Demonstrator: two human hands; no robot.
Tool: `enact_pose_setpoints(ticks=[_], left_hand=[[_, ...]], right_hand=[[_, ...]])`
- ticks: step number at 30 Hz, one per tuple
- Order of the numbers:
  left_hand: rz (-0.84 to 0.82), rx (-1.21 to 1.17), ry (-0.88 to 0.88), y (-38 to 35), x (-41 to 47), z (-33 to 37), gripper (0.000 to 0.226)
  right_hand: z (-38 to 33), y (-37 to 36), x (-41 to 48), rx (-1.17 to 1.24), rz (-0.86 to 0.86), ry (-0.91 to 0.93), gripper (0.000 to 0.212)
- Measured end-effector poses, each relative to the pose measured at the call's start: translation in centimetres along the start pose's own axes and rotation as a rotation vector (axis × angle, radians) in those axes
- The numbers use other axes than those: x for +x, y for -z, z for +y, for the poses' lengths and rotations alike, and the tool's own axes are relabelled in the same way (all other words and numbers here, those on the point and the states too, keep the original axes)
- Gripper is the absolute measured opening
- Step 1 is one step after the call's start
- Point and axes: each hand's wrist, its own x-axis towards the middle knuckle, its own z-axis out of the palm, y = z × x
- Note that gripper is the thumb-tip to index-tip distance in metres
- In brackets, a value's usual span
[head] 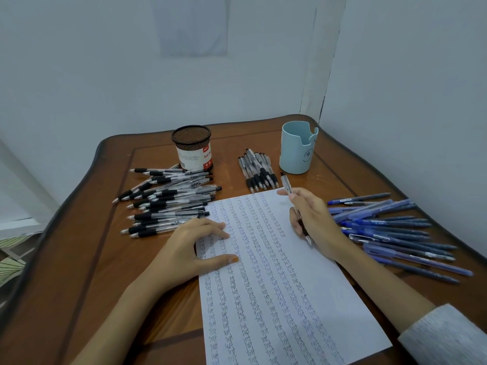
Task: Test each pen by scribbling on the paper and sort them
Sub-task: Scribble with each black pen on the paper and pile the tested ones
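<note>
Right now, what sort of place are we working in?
Likely a home or study corner: a wooden table against bare walls, a mesh pen holder, a blue cup and scribbled paper.

A black mesh cup (192, 151) is set at 11 o'clock on the brown wooden counter (79, 259), a pale blue cup (296, 151) at 1 o'clock. Plain walls (105, 75) are seen behind.

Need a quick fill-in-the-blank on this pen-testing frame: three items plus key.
1. The right hand grips a clear ____.
2. The left hand presses flat on the ____ covered in "test" scribbles.
3. The blue pens lie to the ____ of the right hand.
Missing words: pen; paper; right.
</note>
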Motion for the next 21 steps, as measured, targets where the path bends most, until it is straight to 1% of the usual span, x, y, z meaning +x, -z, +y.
enact_pose_setpoints(ticks=[3, 5, 6, 8, 10, 12, 13, 17, 21], left_hand=[[0.004, -0.005, 0.003, 0.0, 0.0, -0.1, 0.046], [0.005, -0.003, 0.002, -0.1, 0.0, -0.2, 0.046], [0.005, -0.004, 0.003, -0.1, 0.0, -0.2, 0.046], [0.003, -0.005, 0.005, 0.0, 0.0, -0.2, 0.047], [-0.001, -0.005, 0.007, 0.0, 0.0, -0.2, 0.049], [-0.004, -0.005, 0.017, 0.0, 0.0, -0.2, 0.05], [-0.005, -0.003, 0.021, -0.1, 0.1, -0.3, 0.051], [-0.01, -0.011, 0.035, -0.2, 0.0, -0.4, 0.053], [-0.016, -0.011, 0.042, -0.2, 0.1, -0.3, 0.056]], right_hand=[[-0.6, -0.2, 0.7, 0.065, 0.007, -0.128, 0.032], [-1.2, -0.4, 1.2, 0.071, -0.022, -0.156, 0.025], [-1.5, -0.5, 1.7, 0.022, -0.031, -0.126, 0.02], [-2.3, -0.9, 2.9, -0.189, 0.006, -0.01, 0.015], [-3.3, -1.6, 4.6, -0.372, 0.069, 0.09, 0.013], [-4.3, -2.4, 6.4, -0.498, 0.09, 0.139, 0.013], [-4.7, -2.9, 7.4, -0.561, 0.092, 0.149, 0.013], [-4.6, -4.7, 11.0, -0.779, 0.139, 0.142, 0.026], [-4.0, -5.7, 12.5, -0.928, 0.146, 0.15, 0.022]])
